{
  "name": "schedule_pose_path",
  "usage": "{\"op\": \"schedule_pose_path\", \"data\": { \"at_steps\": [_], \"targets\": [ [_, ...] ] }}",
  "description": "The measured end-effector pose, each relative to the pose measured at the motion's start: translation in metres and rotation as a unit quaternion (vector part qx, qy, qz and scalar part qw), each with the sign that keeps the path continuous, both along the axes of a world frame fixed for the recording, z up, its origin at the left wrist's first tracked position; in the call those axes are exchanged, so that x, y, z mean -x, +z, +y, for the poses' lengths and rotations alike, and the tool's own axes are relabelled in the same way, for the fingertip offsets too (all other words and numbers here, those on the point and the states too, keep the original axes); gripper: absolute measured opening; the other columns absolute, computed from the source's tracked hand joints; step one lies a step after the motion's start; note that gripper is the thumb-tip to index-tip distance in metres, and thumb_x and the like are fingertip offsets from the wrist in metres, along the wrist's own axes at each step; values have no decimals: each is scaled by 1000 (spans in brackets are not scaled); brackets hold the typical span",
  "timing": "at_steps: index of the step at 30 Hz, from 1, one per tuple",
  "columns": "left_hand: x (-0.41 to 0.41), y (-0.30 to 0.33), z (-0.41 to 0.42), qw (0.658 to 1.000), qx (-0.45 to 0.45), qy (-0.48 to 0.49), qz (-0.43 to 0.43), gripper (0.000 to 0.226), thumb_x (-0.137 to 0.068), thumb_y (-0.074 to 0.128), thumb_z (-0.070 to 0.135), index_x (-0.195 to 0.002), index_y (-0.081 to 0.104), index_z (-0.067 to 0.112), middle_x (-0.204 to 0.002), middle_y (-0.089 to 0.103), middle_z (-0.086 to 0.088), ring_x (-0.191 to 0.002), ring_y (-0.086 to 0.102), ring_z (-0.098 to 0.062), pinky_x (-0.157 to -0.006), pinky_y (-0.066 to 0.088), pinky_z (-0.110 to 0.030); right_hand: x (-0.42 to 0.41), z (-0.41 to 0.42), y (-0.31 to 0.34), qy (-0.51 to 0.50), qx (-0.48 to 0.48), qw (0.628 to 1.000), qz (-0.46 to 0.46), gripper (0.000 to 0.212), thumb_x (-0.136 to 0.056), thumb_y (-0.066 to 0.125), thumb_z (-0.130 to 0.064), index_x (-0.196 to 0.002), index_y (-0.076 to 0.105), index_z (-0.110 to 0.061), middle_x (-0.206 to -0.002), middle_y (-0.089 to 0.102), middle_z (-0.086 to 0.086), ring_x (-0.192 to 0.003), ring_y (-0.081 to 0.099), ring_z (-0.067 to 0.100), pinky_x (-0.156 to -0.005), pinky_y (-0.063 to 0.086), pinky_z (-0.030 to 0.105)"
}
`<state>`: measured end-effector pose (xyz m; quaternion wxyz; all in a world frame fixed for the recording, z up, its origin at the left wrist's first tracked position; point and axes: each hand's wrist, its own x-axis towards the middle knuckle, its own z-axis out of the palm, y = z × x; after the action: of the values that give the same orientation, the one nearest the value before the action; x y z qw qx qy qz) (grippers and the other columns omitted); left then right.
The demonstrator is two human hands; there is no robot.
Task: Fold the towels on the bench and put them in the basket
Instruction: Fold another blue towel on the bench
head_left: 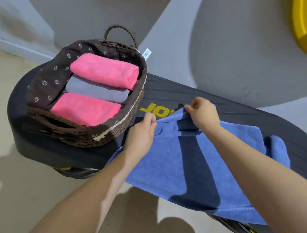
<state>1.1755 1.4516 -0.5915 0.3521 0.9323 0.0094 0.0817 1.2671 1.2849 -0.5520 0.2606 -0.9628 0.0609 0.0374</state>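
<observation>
Three folded towels (101,90) already lie in the basket (82,136). Right of the basket, both hands' fingers (150,118) pinch the unfolded blue towel (173,169) on the desk (236,108).

Both bare forearms reach forward from the lower edge of the view, the left from lower left, the right from lower right. The left hand (141,133) has its fingers curled, pinching cloth between thumb and forefinger. The right hand (202,113), slightly farther forward, pinches likewise with bent fingers, knuckles up.
</observation>
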Motion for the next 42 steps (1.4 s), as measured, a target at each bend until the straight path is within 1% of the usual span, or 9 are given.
{"op": "schedule_pose_path", "data": {
  "at_steps": [3, 6, 11, 16, 20, 24, 29, 33, 42],
  "targets": [
    [-1, 1, 0, 997, 51, 49, -14, 13, -97, 39, 17, -105, 43, 8, -78, 61, -16, -72, 56, -43, -59, 41, -42, -10, 11, 6, -41, -146, 988, -18, 17, -89, 49, -25, -77, 47, -13, -50, 62, -1, -57, 64, 20, -72, 56, 41],
    [-3, -4, -1, 997, 6, 69, -30, 20, -94, 35, 4, -112, 43, 7, -102, 59, -16, -83, 59, -39, -65, 36, -39, -15, 29, 7, -29, -265, 964, 2, 13, -95, 45, -24, -101, 51, -13, -89, 70, 5, -86, 67, 21, -94, 49, 39],
    [-3, -17, -10, 948, -220, -91, -212, 34, -89, 30, 0, -117, 46, 10, -132, 41, -15, -118, 45, -31, -98, 35, -40, 9, 16, -15, 156, 40, 986, 51, 42, -99, 29, -16, -140, 35, -21, -149, 33, 2, -138, 29, 20, -114, 14, 42],
    [-17, -3, -10, 940, -284, -131, 134, 54, -101, 24, 30, -148, 11, 7, -158, 2, -8, -146, 7, -20, -117, 9, -29, 39, -29, -30, 203, 142, 968, 39, 47, -100, 29, -35, -145, 24, -25, -158, 10, -1, -145, 7, 17, -116, 2, 46],
    [-27, 3, -28, 931, -298, -18, 208, 66, -99, 23, 41, -147, 4, -1, -157, -2, -18, -146, 2, -27, -118, 9, -34, 56, -85, -29, 182, 209, 958, 66, 52, -99, 24, -44, -148, 11, -34, -159, 2, -4, -146, 2, 18, -116, -3, 47],
    [-29, 15, -61, 927, -310, 8, 212, 62, -100, 22, 33, -147, -1, 1, -157, -8, -15, -146, -4, -26, -118, 4, -37, 68, -142, -19, 130, 249, 955, 95, 53, -98, 23, -46, -148, 13, -31, -159, 4, -1, -146, 4, 19, -116, -1, 47],
    [-25, 26, -154, 934, -282, -201, 91, 51, -102, 23, 19, -149, 4, 13, -159, -7, -1, -146, -5, -18, -117, 1, -30, 80, -200, 3, 14, 201, 979, -16, 52, -97, 41, -32, -142, 31, -11, -155, 20, 13, -143, 19, 29, -114, 14, 42],
    [-34, 28, -224, 916, -244, -305, 96, 68, -91, 29, -8, -150, 7, 19, -158, -6, 6, -146, 2, -16, -116, 12, -30, 87, -241, 13, -79, 163, 981, 73, 66, -89, 55, -35, -141, 26, -8, -139, 42, 15, -125, 42, 36, -99, 37, 45],
    [-57, 20, -275, 921, -236, -272, 149, 54, -100, 27, 39, -146, 23, 11, -156, 15, -3, -144, 11, -19, -113, 22, -33, 110, -315, 44, -37, 102, 964, 242, 15, -79, 59, -19, -89, 52, -9, -77, 55, 6, -66, 51, 21, -50, 37, 27]
  ]
}}
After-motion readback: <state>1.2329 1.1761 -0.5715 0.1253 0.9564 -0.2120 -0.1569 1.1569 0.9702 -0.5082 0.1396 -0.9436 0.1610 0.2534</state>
